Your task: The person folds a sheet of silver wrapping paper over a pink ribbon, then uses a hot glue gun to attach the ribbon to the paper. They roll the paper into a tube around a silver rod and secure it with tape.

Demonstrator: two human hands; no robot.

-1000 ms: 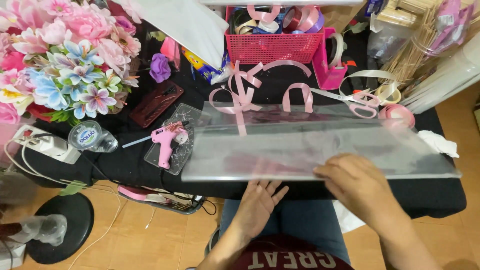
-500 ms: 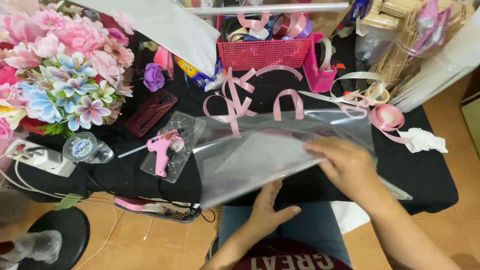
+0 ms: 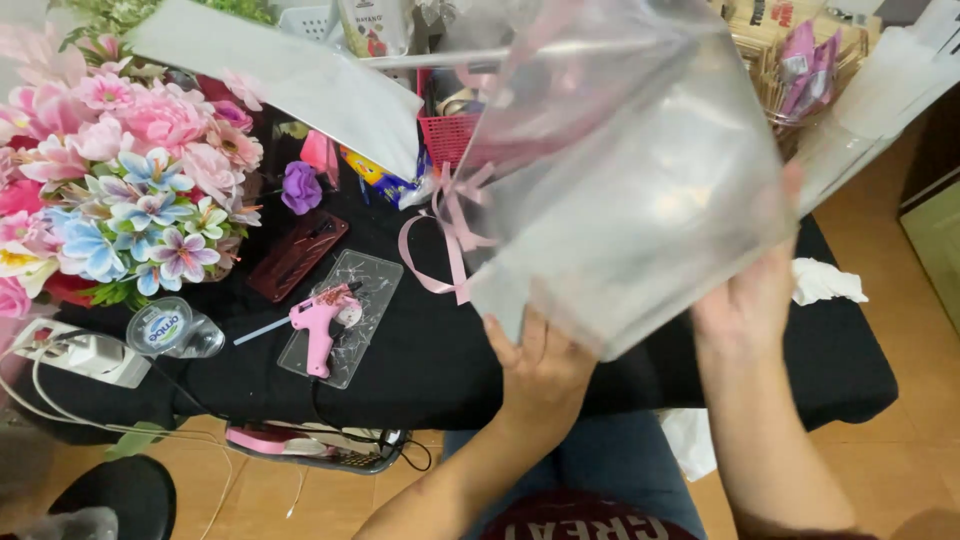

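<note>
Fingertips of both hands hidden behind the clear plastic sheet point(image 3: 630, 180), raised above the black table point(image 3: 450, 360) and veiling a pink basket point(image 3: 450, 135). Wooden floor below, pink glue gun point(image 3: 320, 320) on a clear tray, artificial flowers point(image 3: 110, 190) far left. Left hand point(image 3: 540, 370) gripping the sheet's lower edge; right hand point(image 3: 750, 300) holding its right side

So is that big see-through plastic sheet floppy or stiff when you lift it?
Probably floppy: the clear plastic sheet bends and bows between the left hand and right hand. It looks light, held only by its edges. Likely slippery, since it shines.
</note>
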